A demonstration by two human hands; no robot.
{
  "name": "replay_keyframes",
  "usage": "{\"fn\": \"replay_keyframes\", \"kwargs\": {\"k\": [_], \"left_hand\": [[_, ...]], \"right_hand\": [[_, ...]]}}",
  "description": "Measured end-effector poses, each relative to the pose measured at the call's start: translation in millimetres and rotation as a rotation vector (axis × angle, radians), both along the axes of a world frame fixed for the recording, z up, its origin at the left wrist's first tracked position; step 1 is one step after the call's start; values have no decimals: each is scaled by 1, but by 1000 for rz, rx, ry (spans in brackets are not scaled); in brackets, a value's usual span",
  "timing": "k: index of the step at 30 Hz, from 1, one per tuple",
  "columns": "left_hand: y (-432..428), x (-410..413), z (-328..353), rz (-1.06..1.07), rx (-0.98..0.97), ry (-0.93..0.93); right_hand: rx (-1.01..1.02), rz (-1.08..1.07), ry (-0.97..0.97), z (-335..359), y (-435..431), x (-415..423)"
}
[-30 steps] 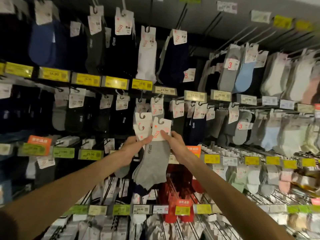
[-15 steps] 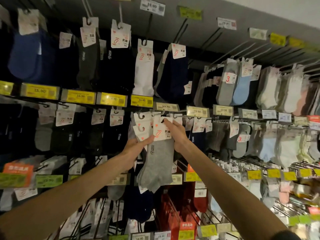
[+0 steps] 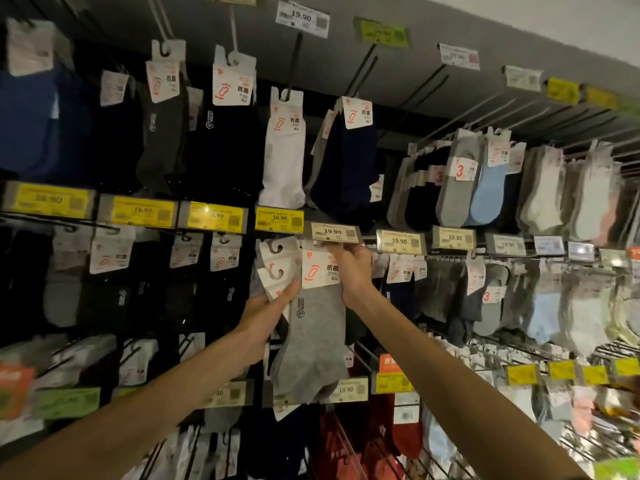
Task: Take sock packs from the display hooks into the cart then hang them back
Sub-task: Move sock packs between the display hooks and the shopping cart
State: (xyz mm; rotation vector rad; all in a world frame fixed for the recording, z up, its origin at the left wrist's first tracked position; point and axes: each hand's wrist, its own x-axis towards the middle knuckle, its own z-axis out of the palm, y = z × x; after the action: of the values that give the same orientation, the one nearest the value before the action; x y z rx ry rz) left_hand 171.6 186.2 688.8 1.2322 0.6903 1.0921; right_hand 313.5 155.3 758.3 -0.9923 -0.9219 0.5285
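Just above the fingers [image 3: 341, 253] of your right hand [image 3: 355, 275], a price tag [image 3: 333, 232] reads 19.90. Those fingers pinch the top of the grey sock pack [image 3: 313, 337], its card printed 抗菌. Left of them, your left hand [image 3: 265, 318] clasps more packs [image 3: 273, 284], thumb across their white hooked cards [image 3: 277, 253].

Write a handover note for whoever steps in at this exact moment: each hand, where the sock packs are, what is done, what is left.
Left hand: holds a fanned bunch of grey sock packs, thumb on their cards.
Right hand: pinches the front pack's card, raised just under the 19.90 price tag.
Done: the packs are raised to hanging height; no cart is in view.
Unclear: whether the front card is hung yet; the right hand hides its top.
Left: probably seat that pack, then hang the others one by one.
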Motion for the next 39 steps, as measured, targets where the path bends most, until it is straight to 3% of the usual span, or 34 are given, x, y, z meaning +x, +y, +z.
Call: {"fn": "replay_keyframes", "kwargs": {"k": [11, 23, 28, 39], "left_hand": [[10, -5, 9, 69, 59, 147], [2, 1, 9, 104, 74, 142], [-2, 1, 11, 86, 85, 133], [-5, 3, 12, 90, 51, 120]], "right_hand": [[-20, 29, 72, 3, 10, 15], [-39, 63, -57, 5, 11, 23], [-174, 286, 37, 12, 8, 34], [-302, 253, 24, 20, 17, 35]]}}
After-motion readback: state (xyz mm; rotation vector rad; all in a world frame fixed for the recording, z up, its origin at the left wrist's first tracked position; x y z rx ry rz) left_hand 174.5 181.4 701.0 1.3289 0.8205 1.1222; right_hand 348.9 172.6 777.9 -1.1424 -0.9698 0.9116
